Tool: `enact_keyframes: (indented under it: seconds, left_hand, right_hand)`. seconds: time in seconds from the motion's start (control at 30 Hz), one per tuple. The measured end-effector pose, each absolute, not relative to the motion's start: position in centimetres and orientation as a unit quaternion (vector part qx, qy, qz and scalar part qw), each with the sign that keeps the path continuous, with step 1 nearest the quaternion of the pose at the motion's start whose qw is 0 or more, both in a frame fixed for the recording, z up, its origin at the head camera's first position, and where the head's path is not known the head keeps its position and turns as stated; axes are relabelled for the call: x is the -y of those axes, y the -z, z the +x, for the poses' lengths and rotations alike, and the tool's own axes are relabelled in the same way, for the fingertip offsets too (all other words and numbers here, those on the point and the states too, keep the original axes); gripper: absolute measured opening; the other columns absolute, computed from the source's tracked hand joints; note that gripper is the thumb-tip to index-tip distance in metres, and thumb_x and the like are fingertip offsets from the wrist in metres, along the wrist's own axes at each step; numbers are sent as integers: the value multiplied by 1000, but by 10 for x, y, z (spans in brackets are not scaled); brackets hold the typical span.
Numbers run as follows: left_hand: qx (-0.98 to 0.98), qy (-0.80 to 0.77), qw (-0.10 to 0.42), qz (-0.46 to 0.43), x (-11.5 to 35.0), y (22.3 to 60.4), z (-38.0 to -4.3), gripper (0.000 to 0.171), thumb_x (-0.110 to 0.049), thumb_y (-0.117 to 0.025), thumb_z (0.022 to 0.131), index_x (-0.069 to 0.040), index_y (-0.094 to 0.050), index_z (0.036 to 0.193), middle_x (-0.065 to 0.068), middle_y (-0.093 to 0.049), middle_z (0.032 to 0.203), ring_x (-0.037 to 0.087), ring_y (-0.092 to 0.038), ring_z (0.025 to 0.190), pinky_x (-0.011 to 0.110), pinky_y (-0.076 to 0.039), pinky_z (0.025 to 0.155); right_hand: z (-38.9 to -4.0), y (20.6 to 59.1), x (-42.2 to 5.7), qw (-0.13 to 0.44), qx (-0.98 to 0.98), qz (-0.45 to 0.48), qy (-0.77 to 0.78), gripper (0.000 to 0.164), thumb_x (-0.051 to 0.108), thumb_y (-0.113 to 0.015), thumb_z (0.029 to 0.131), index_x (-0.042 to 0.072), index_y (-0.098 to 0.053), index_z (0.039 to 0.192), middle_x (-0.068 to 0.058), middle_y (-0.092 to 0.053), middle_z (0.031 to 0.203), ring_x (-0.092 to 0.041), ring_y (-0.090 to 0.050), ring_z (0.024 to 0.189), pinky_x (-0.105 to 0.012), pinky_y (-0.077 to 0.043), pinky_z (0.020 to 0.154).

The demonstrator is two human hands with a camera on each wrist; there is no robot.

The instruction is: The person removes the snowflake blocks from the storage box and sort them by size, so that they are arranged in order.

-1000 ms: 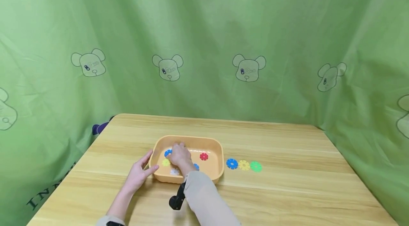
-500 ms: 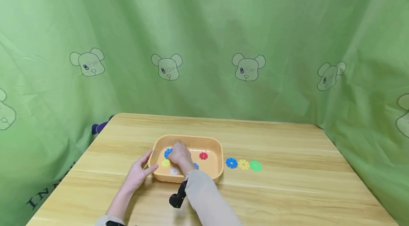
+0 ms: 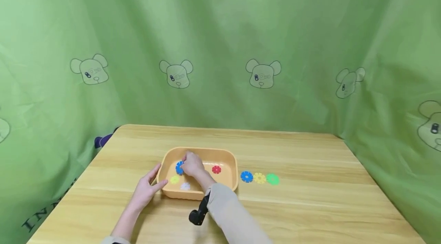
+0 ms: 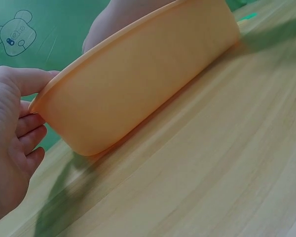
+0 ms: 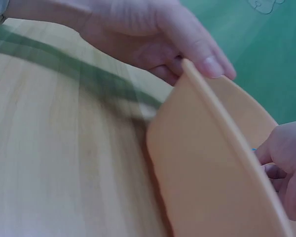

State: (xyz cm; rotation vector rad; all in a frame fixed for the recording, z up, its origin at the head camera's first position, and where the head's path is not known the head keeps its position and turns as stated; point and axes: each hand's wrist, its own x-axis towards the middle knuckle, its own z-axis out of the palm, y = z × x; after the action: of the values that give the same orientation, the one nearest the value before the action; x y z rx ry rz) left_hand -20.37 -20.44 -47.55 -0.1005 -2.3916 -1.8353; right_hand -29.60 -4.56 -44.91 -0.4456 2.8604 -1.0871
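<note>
"IN" is printed on the green curtain (image 3: 220,25); on the table (image 3: 310,198), an orange tray (image 3: 182,194) is gripped at its rim by the left hand (image 3: 144,191); inside, a blue disc (image 3: 179,168) is pinched by the right hand (image 3: 193,165); a red disc (image 3: 216,169), a yellow disc (image 3: 174,179) and a white disc (image 3: 185,186) are shown only by the head view.

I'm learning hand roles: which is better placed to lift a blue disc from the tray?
Probably right: the right grip is inside the tray, at a blue disc; the left grip holds the tray's end.
</note>
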Motion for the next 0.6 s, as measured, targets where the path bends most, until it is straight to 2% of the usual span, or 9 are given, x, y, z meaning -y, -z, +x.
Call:
enact_keyframes:
  seconds: [0.2,0.33,0.47,0.6]
  left_hand:
    - [795,603,56,-30,206,474,-201,68,-10,-65,86,8,-29,141,24,-24,146,38,-22,134,44,-21,109]
    - [797,601,56,-31,207,474,-200,69,-11,-66,86,8,-28,141,25,-24,147,38,-22,134,43,-21,109]
    - [797,601,55,-34,207,475,-200,71,-12,-66,86,8,-27,141,24,-23,147,38,-21,134,43,-21,109]
    - [796,602,52,-34,206,475,-200,71,-12,-66,86,7,-26,142,24,-22,147,40,-20,135,45,-20,109]
  right_hand:
    - [-296,439,31,51,-896,-153,413,9,-2,-62,82,2,-57,88,-3,-54,67,-12,-54,48,-18,-46,40]
    - [-295,430,19,72,-878,-155,447,10,1,-62,85,2,-55,93,-4,-52,68,-16,-56,52,-25,-53,48]
    - [-291,420,3,83,-858,-157,483,11,0,-62,85,0,-55,94,-5,-51,70,-30,-62,63,-39,-57,58]
    - [-285,413,-15,88,-843,-155,508,12,-1,-62,86,-2,-55,96,-5,-51,70,-36,-63,69,-43,-57,63]
